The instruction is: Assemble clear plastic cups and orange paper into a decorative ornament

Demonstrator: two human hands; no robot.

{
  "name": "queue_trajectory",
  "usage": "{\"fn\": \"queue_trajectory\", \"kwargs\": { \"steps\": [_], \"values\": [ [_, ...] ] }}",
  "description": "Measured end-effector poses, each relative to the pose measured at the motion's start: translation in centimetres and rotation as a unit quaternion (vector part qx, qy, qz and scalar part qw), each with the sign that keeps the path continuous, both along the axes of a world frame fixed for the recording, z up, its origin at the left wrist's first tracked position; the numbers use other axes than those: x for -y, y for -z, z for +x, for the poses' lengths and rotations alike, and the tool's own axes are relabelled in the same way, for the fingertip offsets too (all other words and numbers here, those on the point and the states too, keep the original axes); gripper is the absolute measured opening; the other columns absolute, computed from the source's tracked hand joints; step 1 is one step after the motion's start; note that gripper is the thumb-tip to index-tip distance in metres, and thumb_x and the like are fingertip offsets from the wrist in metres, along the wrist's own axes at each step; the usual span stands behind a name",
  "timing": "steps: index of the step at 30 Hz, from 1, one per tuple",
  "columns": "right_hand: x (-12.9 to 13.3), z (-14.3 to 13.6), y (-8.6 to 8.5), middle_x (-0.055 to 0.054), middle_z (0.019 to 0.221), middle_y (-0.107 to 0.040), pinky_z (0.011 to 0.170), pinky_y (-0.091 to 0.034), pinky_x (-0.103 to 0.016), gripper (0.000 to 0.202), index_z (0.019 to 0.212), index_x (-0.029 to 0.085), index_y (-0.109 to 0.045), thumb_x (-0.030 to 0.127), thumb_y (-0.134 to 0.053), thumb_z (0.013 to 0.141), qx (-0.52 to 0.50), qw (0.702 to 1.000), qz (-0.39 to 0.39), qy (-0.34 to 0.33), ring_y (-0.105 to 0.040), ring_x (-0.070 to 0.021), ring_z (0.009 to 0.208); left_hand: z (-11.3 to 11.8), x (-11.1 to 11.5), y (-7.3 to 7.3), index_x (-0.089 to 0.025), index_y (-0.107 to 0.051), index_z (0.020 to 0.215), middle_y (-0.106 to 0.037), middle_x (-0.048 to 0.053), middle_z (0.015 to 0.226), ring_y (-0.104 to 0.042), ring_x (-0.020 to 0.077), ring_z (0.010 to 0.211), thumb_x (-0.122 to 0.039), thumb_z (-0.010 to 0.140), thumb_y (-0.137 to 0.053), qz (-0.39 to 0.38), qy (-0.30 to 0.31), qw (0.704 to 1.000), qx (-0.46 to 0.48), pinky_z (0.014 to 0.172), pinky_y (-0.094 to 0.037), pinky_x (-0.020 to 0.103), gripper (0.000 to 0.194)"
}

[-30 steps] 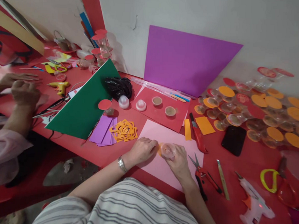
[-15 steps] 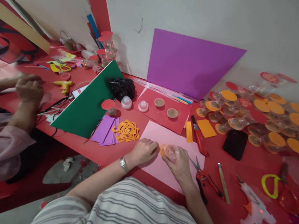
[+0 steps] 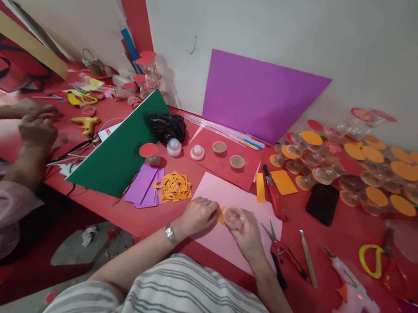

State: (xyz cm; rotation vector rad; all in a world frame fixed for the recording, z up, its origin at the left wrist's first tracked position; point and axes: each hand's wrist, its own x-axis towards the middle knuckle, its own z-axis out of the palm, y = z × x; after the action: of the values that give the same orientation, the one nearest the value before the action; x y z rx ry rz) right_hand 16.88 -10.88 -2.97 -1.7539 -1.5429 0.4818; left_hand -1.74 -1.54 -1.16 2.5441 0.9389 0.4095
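Note:
Over a pink sheet (image 3: pixel 207 187), my right hand (image 3: pixel 249 235) is closed around a clear plastic cup (image 3: pixel 233 217), which is tilted. An orange paper disc (image 3: pixel 221 216) shows at the cup's left side; whether the two are joined I cannot tell. Close by on the left, my left hand (image 3: pixel 202 214) has its fingers curled together beside the disc, and what they pinch, if anything, is hidden. Two small bowls of sandy material (image 3: pixel 237 161) and a clear dome-shaped cup (image 3: pixel 197 152) sit on a red sheet (image 3: pixel 208 168) behind the hands.
Red-handled scissors (image 3: pixel 277 246), a utility knife (image 3: pixel 275 199), a glue gun (image 3: pixel 354 292) and a black phone (image 3: pixel 323 204) lie rightward. Many cups with orange discs (image 3: pixel 373 153) crowd the back right. A green board (image 3: pixel 114 156) leans at left, before a co-worker's hands (image 3: pixel 38 129).
The cup in my right hand has tipped and moved slightly toward my left hand. My left hand stays in nearly the same place. The whole view has shifted a little.

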Motion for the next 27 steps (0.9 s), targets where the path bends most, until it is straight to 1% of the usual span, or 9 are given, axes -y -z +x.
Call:
{"fn": "queue_trajectory", "kwargs": {
  "steps": [13, 16, 18, 19, 20, 22, 24, 25, 27],
  "values": [
    [-0.8, 0.5, -0.4, -0.011, 0.099, -0.073, 0.086, -0.054, -0.048, 0.039, 0.101, 0.023, -0.069, 0.056, -0.073, 0.081, -0.130, 0.988, -0.004, 0.081, -0.065, -0.0296, 0.094, 0.1, 0.0, 0.1, -0.017, -0.066, 0.084, -0.072, 0.010, 0.075, -0.068, 0.0235, 0.074, -0.020, 0.093, -0.053, -0.065, -0.020, 0.997, 0.034, 0.076, -0.051, 0.037, 0.016],
    [-0.9, 0.5, -1.1, -0.011, 0.102, -0.075, 0.080, -0.059, -0.042, 0.042, 0.106, 0.020, -0.066, 0.056, -0.069, 0.085, -0.210, 0.973, -0.005, 0.090, -0.071, -0.0265, 0.092, -0.1, -0.1, -0.4, -0.018, -0.067, 0.103, -0.075, 0.010, 0.087, -0.070, 0.0228, 0.083, -0.025, 0.095, -0.054, -0.094, -0.036, 0.993, 0.064, 0.080, -0.053, 0.036, 0.016],
    [-0.8, 0.1, -1.8, -0.010, 0.105, -0.075, 0.080, -0.061, -0.041, 0.041, 0.109, 0.020, -0.064, 0.056, -0.063, 0.090, -0.258, 0.962, 0.006, 0.094, -0.074, -0.0251, 0.092, 0.1, -0.1, -0.8, -0.019, -0.063, 0.118, -0.075, 0.011, 0.101, -0.071, 0.0221, 0.091, -0.036, 0.096, -0.058, -0.185, -0.051, 0.970, 0.146, 0.083, -0.054, 0.034, 0.028],
    [-0.7, -0.2, -2.2, -0.010, 0.107, -0.075, 0.081, -0.061, -0.040, 0.040, 0.110, 0.020, -0.063, 0.056, -0.062, 0.091, -0.275, 0.957, 0.014, 0.095, -0.074, -0.0250, 0.094, 0.4, 0.0, -1.0, -0.019, -0.061, 0.122, -0.074, 0.012, 0.108, -0.071, 0.0224, 0.096, -0.043, 0.095, -0.060, -0.265, -0.061, 0.938, 0.214, 0.085, -0.055, 0.035, 0.036],
    [-0.5, -0.4, -2.6, -0.009, 0.109, -0.075, 0.081, -0.061, -0.040, 0.040, 0.111, 0.021, -0.063, 0.055, -0.063, 0.090, -0.287, 0.953, 0.022, 0.097, -0.074, -0.0250, 0.097, 0.7, 0.1, -1.3, -0.019, -0.061, 0.124, -0.073, 0.013, 0.115, -0.070, 0.0234, 0.102, -0.050, 0.093, -0.063, -0.362, -0.072, 0.881, 0.297, 0.088, -0.055, 0.036, 0.043],
    [-0.2, -1.0, -3.3, -0.008, 0.110, -0.075, 0.082, -0.061, -0.039, 0.038, 0.111, 0.023, -0.064, 0.053, -0.068, 0.087, -0.295, 0.950, 0.033, 0.092, -0.073, -0.0250, 0.099, 1.6, 0.3, -1.8, -0.019, -0.064, 0.121, -0.069, 0.015, 0.127, -0.067, 0.0266, 0.114, -0.061, 0.088, -0.065, -0.529, -0.087, 0.724, 0.435, 0.099, -0.051, 0.040, 0.054],
    [0.0, -1.3, -3.9, -0.008, 0.108, -0.075, 0.082, -0.061, -0.039, 0.038, 0.110, 0.024, -0.065, 0.050, -0.073, 0.084, -0.288, 0.954, 0.035, 0.078, -0.073, -0.0251, 0.098, 2.6, 0.6, -2.2, -0.018, -0.069, 0.116, -0.067, 0.016, 0.132, -0.063, 0.0291, 0.122, -0.067, 0.086, -0.066, -0.637, -0.084, 0.586, 0.493, 0.105, -0.046, 0.042, 0.058],
    [0.1, -1.5, -4.0, -0.007, 0.106, -0.075, 0.082, -0.060, -0.039, 0.038, 0.109, 0.024, -0.066, 0.048, -0.075, 0.082, -0.279, 0.957, 0.033, 0.068, -0.073, -0.0252, 0.096, 3.1, 0.8, -2.5, -0.017, -0.071, 0.113, -0.067, 0.016, 0.132, -0.061, 0.0303, 0.124, -0.069, 0.085, -0.065, -0.673, -0.071, 0.537, 0.503, 0.107, -0.044, 0.043, 0.059],
    [0.3, -1.6, -4.1, -0.007, 0.103, -0.075, 0.082, -0.059, -0.039, 0.034, 0.105, 0.024, -0.068, 0.042, -0.078, 0.078, -0.255, 0.965, 0.026, 0.050, -0.072, -0.0253, 0.094, 3.7, 1.0, -2.8, -0.015, -0.072, 0.114, -0.066, 0.017, 0.134, -0.058, 0.0317, 0.129, -0.068, 0.088, -0.062, -0.715, -0.045, 0.474, 0.511, 0.112, -0.040, 0.043, 0.060]
  ]
}}
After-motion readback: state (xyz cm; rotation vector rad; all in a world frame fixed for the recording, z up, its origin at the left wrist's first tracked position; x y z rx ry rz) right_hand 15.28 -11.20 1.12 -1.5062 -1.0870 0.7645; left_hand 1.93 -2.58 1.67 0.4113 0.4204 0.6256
